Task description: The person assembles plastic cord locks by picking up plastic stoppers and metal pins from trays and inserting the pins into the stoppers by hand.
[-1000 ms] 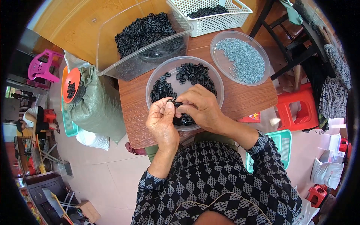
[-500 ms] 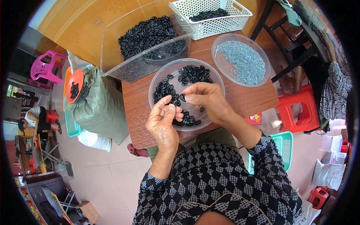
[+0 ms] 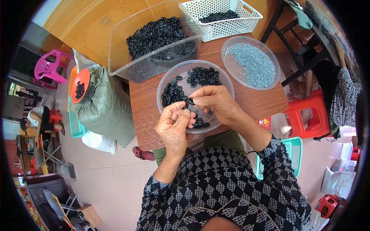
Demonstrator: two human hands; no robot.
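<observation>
Over a round clear plastic tub (image 3: pixel 227 79), my two hands meet. Pinched between the thumb and forefinger of my right hand (image 3: pixel 219 104) is a small black oval plastic piece (image 3: pixel 191 101) with an opening in it. My left hand (image 3: pixel 173 129) is closed at the fingertips on another small black piece (image 3: pixel 186 105), mostly covered by the fingers. The two pieces are touching or nearly so; I cannot tell if they are joined. Inside the tub lie loose piles of black plastic pieces (image 3: pixel 204 76), one of them partly behind my left hand.
A clear bin (image 3: pixel 115 67) heaped with black pieces and a white perforated basket (image 3: pixel 231 30) stand behind the tub. To the right, a shallow dish (image 3: pixel 227 63) holds thin silvery metal pieces. A green sack (image 3: pixel 104 111) stands left of the wooden table (image 3: pixel 144 123); a red stool (image 3: pixel 308 115) is at right.
My left fingertips have come up to the piece in my right hand, bringing the two black pieces together. The whole view has shifted slightly.
</observation>
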